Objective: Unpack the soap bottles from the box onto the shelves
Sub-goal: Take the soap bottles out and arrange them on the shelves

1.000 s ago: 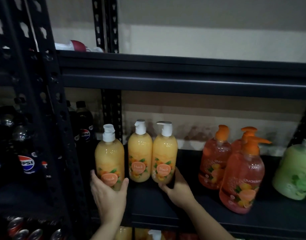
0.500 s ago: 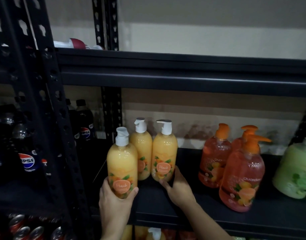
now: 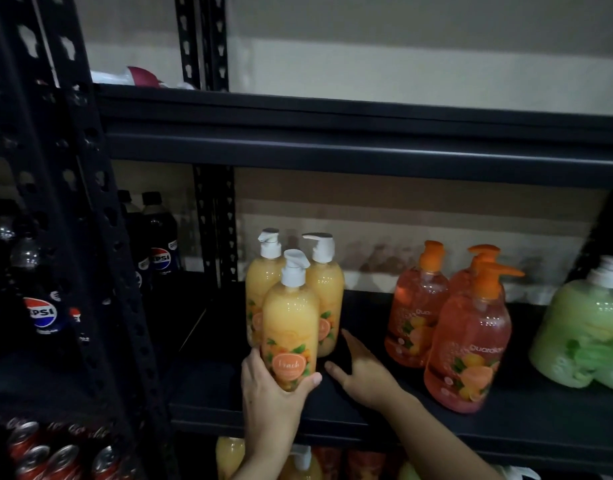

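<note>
Placing: left hand (image 3: 274, 393) grips a yellow soap bottle (image 3: 289, 327) near the front edge of the shelf (image 3: 367, 422); right hand (image 3: 362, 372) spread, empty, beside it. Next, probably: seat it upright; release.

1. Black metal shelf (image 3: 436, 415).
2. Far left: two yellow plastic soap bottles (image 3: 327, 296) with white pumps, touching; third yellow bottle (image 3: 289, 327) just nearer.
3. Middle: three orange-pink pump bottles (image 3: 468, 341).
4. Right: pale green pump bottles (image 3: 585, 327).

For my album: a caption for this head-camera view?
Left hand grips a peach soap bottle before two matching bottles on the black shelf, right hand open beside them.
</note>
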### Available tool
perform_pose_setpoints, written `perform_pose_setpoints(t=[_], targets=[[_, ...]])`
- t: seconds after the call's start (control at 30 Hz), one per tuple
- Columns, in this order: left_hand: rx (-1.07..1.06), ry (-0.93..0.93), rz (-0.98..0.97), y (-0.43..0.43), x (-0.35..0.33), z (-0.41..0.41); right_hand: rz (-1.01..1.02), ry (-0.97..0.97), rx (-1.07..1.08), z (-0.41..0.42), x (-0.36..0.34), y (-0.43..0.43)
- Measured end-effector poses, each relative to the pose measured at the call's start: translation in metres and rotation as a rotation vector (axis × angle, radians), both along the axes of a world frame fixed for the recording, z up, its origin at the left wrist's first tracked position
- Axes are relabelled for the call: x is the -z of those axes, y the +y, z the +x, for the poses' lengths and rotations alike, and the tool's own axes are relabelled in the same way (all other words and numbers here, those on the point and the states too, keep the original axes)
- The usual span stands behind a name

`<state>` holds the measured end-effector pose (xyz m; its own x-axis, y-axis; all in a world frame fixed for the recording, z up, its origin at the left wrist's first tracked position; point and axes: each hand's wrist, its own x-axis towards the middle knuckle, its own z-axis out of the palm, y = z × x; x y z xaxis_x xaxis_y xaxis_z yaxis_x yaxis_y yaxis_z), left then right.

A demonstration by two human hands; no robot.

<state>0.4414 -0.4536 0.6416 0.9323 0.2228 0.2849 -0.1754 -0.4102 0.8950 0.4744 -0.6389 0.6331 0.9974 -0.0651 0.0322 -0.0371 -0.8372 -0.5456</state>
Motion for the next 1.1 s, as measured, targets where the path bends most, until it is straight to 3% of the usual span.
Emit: perform_pose_setpoints(t=[0.23, 0.83, 1.1], targets=[[0.033, 0.048, 0.052, 0.002, 0.010, 0.009, -0.101, 0.005, 0.023, -0.002, 0.004, 0.003], [0.066, 0.060, 0.072, 0.006, 0.008, 0.015, -0.087, -0.005, 0.029, -0.007, 0.000, 0.004], [0.076, 0.157, 0.144, 0.007, 0.008, 0.004, -0.114, -0.068, 0.057, -0.028, -0.005, 0.005]])
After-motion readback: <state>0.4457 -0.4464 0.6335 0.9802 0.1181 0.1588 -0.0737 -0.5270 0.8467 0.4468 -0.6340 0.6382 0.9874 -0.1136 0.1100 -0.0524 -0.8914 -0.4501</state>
